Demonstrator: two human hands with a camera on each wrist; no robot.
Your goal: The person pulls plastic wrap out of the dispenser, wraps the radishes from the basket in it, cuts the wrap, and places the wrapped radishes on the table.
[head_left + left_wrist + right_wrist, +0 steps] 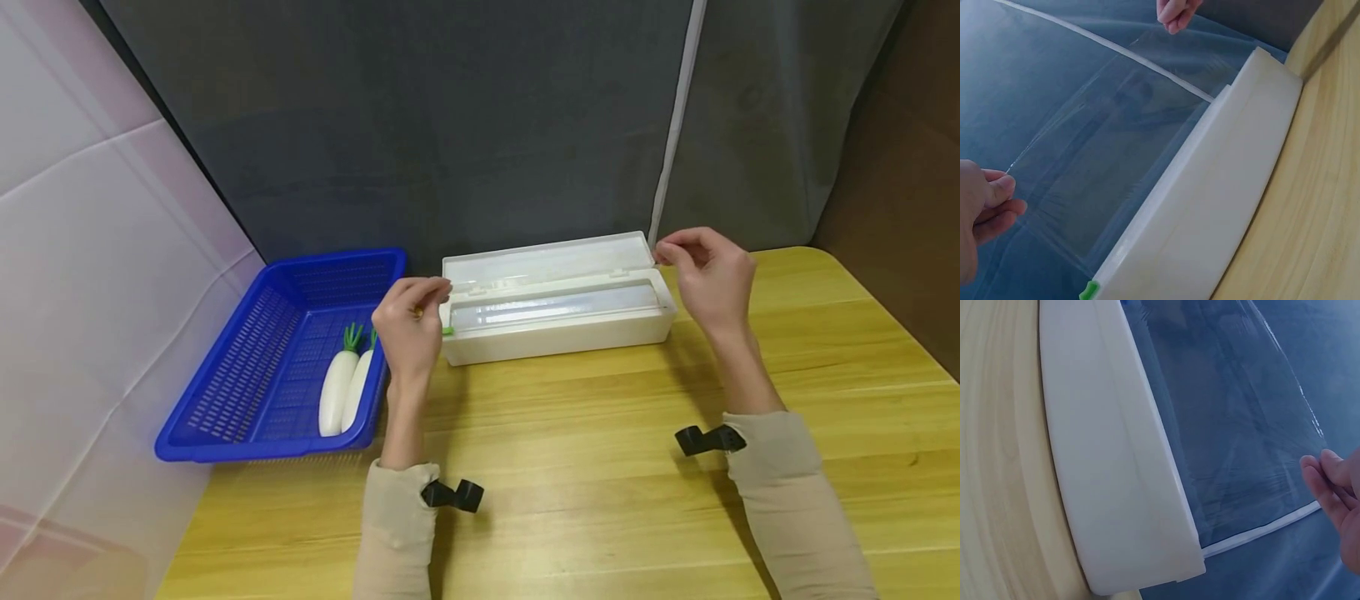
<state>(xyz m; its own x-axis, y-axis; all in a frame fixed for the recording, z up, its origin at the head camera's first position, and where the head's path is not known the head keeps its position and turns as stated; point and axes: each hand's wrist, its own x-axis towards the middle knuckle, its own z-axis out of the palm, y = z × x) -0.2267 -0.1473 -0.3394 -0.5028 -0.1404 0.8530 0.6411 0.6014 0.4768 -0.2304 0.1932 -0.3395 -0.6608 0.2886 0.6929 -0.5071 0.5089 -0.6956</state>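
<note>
A sheet of clear plastic wrap (1116,144) stretches up out of a long white dispenser box (562,333), whose lid (555,254) stands raised at the back. My left hand (411,321) pinches one corner of the wrap between thumb and fingers, above the box's left end. The opposite corner is pinched by my right hand (712,279), above the right end. In both wrist views the wrap's upper edge runs taut between the hands. Inside the box lies the shiny roll (558,307). A small green tab (1089,290) shows at the box's left end.
Left of the box stands a blue plastic basket (225,454) with two white radishes (339,392) with green tops along its right side. The wooden table (570,500) extends in front. A dark cloth wall (450,125) rises right behind the box.
</note>
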